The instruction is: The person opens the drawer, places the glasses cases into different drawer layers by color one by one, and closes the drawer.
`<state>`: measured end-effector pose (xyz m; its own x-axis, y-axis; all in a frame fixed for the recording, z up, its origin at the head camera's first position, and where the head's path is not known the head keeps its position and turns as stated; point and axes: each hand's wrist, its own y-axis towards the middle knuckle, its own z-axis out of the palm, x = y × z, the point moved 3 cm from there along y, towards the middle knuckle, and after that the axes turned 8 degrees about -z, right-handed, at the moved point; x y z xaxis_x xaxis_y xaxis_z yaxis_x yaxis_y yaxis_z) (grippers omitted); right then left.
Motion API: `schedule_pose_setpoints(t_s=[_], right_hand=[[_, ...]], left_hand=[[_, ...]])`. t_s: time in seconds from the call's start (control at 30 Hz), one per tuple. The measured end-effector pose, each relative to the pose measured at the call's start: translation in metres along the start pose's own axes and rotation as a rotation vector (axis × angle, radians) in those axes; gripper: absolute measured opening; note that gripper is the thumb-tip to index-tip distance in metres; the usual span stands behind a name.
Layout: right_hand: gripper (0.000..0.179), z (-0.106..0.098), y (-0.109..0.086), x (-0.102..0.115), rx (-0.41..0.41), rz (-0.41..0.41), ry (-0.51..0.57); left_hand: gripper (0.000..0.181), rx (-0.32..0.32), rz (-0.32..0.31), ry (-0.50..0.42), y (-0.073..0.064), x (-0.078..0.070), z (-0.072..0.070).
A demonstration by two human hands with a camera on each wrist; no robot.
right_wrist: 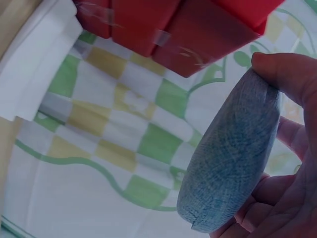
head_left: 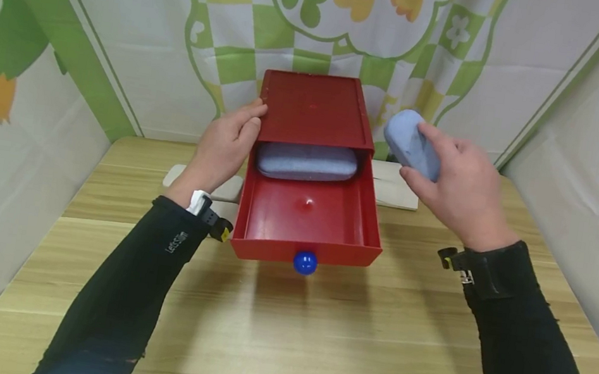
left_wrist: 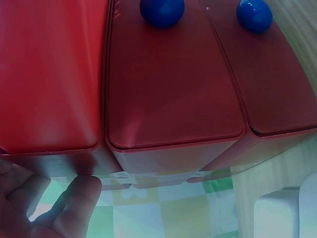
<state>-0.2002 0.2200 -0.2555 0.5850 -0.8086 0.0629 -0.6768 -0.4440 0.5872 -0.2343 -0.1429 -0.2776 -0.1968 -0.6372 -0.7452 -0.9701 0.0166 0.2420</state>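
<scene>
Case [head_left: 408, 140] gripped by right hand [head_left: 463, 184] is partly hidden

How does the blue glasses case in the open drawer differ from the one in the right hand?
The resting glasses case lies inside the red drawer; the held glasses case is outside it, gripped by the right hand. In the head view, the resting glasses case runs crosswise, while the held glasses case slants. Both are blue with rounded ends.
</scene>
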Motion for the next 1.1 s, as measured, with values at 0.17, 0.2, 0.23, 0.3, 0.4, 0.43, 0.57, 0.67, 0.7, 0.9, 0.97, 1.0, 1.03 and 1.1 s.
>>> schedule_pose_setpoints(t_s=[0.17, 0.2, 0.23, 0.3, 0.4, 0.43, 0.57, 0.67, 0.7, 0.9, 0.97, 1.0, 1.03, 1.1], right_hand=[[0.073, -0.010, 0.005, 0.008, -0.041, -0.042, -0.023], [0.073, -0.012, 0.007, 0.010, -0.044, -0.047, -0.022], [0.073, -0.014, 0.008, 0.012, -0.047, -0.051, -0.020], [0.073, -0.018, 0.011, 0.017, -0.050, -0.058, -0.005], [0.072, -0.023, 0.016, 0.025, -0.045, -0.075, 0.020], [0.072, -0.025, 0.018, 0.027, -0.040, -0.078, 0.028], [0.070, -0.027, 0.025, 0.036, -0.031, -0.119, 0.038], [0.069, -0.026, 0.029, 0.042, -0.036, -0.159, 0.035], [0.069, -0.026, 0.030, 0.044, -0.038, -0.171, 0.036], [0.071, -0.025, 0.036, 0.056, -0.026, -0.222, 0.059], [0.071, -0.025, 0.039, 0.060, -0.020, -0.237, 0.064], [0.071, -0.025, 0.040, 0.062, -0.019, -0.247, 0.063], [0.071, -0.025, 0.041, 0.065, -0.016, -0.258, 0.063], [0.071, -0.025, 0.043, 0.070, -0.016, -0.287, 0.063]], left_hand=[[0.051, 0.000, 0.000, 0.000, 0.000, 0.000, 0.000], [0.051, 0.000, 0.001, -0.001, -0.001, 0.000, 0.000], [0.051, 0.001, 0.001, -0.002, -0.001, 0.000, 0.000], [0.052, 0.003, 0.001, -0.002, -0.001, 0.000, 0.000], [0.052, 0.003, 0.002, -0.006, -0.001, 0.001, 0.000], [0.052, 0.003, 0.001, -0.006, -0.001, 0.001, 0.000], [0.051, 0.001, 0.002, -0.006, 0.000, 0.001, 0.000], [0.052, -0.001, 0.002, -0.002, 0.000, 0.001, 0.000], [0.052, -0.001, 0.002, -0.001, 0.000, 0.001, 0.000], [0.052, -0.002, 0.006, 0.001, 0.000, 0.001, 0.000], [0.052, -0.002, 0.006, 0.002, 0.000, 0.001, 0.000], [0.052, -0.003, 0.006, 0.002, 0.000, 0.001, 0.000], [0.052, -0.003, 0.007, 0.002, 0.000, 0.001, 0.000], [0.052, -0.002, 0.008, 0.002, 0.000, 0.001, 0.000]])
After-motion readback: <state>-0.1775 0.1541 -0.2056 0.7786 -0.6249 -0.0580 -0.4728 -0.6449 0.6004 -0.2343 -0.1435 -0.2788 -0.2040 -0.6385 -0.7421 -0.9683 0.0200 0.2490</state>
